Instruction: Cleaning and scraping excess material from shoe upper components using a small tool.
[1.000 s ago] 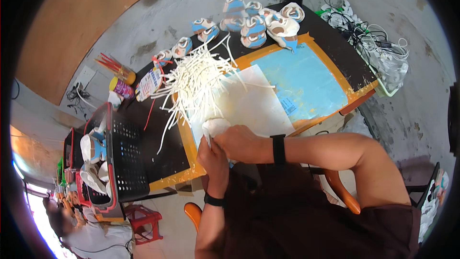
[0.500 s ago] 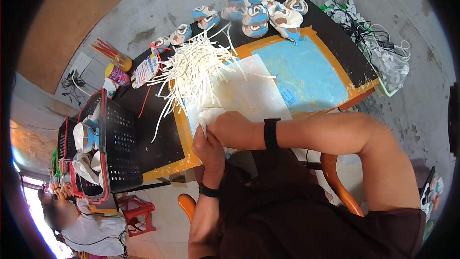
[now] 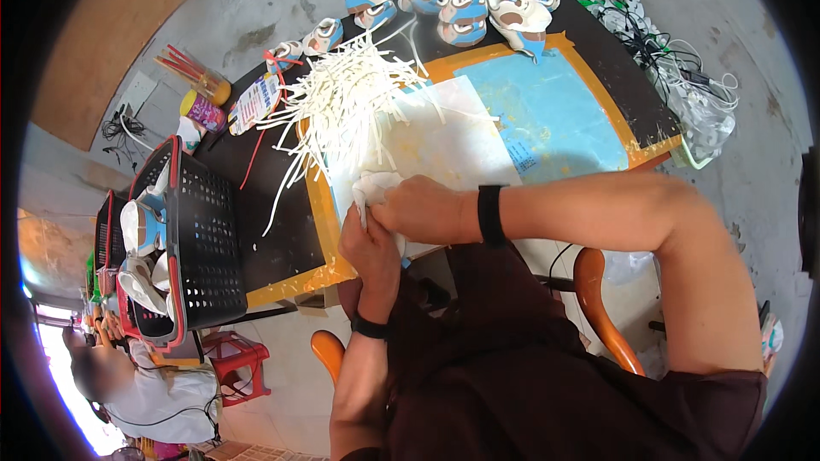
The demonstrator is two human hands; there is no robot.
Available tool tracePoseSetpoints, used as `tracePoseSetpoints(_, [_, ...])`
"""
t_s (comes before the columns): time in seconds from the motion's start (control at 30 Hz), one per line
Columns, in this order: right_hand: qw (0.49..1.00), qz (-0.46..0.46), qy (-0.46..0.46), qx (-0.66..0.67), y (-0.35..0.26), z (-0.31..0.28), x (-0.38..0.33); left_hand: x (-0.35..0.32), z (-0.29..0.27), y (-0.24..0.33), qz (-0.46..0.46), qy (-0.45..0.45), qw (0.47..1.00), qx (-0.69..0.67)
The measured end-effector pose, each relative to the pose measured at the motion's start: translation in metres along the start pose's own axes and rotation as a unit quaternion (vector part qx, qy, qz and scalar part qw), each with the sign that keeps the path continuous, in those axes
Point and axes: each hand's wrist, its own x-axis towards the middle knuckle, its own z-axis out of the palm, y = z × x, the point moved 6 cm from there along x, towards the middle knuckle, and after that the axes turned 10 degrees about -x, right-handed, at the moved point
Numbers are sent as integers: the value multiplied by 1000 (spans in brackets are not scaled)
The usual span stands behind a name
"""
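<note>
Close to the table's front edge, a white shoe upper (image 3: pixel 377 183) is gripped between both of my hands, which cover much of it. My left hand (image 3: pixel 369 246) pinches its left edge from below. From the right, my right hand (image 3: pixel 420 210) closes on the same piece, knuckles up, its fingertips hidden. Beneath lies a whitish sheet (image 3: pixel 465 132), and just beyond my hands spreads a heap of white cord strips (image 3: pixel 346 102).
Blue, white and brown shoe uppers (image 3: pixel 461 13) line the table's far edge. A black basket (image 3: pixel 205 239) holding more uppers stands at the left, beside a pink-and-yellow can (image 3: pixel 202 109). The blue sheet (image 3: pixel 547 111) is edged with orange tape. A person (image 3: pixel 158 384) sits at lower left.
Both hands remain on the shoe upper; its white top shows a little more above my right hand. The view has shifted slightly.
</note>
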Motion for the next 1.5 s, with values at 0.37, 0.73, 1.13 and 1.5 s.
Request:
tracePoseSetpoints(0.37, [953,200,-44,224,21,9,3,1,0,1,9,-10,1000,3])
tracePoseSetpoints(0.73, [906,225,-89,348,25,-1,-11,5,-9,2,-102,1,988,-116])
tracePoseSetpoints(1.13, [977,131,39,163,9,-20,-23,3,-10,-19,-213,11,919,-330])
tracePoseSetpoints(1.5, [949,163,65,261,18,-28,-28,3,-9,-18,-206,24,929,-307])
